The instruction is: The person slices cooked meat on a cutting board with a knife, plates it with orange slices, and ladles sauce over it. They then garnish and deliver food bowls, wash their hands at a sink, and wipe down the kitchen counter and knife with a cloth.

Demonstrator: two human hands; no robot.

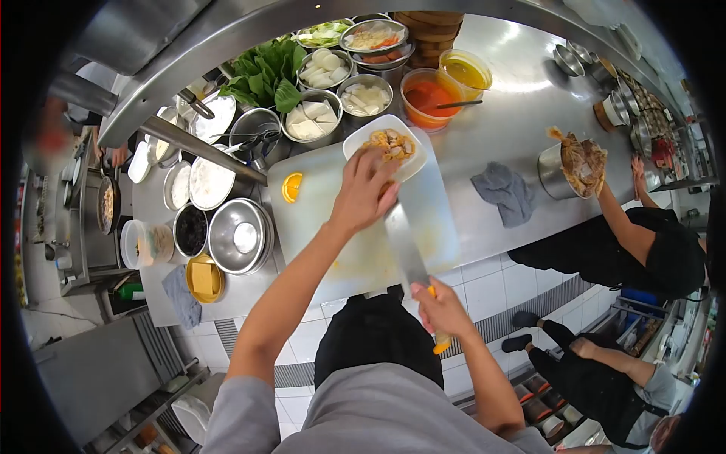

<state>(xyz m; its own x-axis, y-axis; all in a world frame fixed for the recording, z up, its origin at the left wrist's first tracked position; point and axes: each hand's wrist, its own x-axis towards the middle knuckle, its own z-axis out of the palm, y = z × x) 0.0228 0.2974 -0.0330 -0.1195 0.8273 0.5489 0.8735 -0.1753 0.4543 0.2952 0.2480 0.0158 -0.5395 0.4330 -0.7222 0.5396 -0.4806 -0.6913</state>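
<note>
My left hand (pixel 364 189) reaches to the near side of a white rectangular dish (pixel 412 168), its fingers bent over pieces of browned food (pixel 393 144) inside; whether the fingertips grip a piece is hidden. In my right hand (pixel 445 309) is a wide-bladed knife (pixel 405 242) with a yellow handle, its blade pointing up toward the dish. The dish rests on the far part of a pale cutting board (pixel 340 257). An orange wedge (pixel 292 187) lies on the board's left side.
Metal bowls (pixel 240 236) are stacked left of the board. Behind it are ingredient containers and a tub of red sauce (pixel 429 98). A grey cloth (pixel 504 194) lies to the right. One co-worker holds meat (pixel 584 163) over a metal pot (pixel 554 174); another person stands lower right.
</note>
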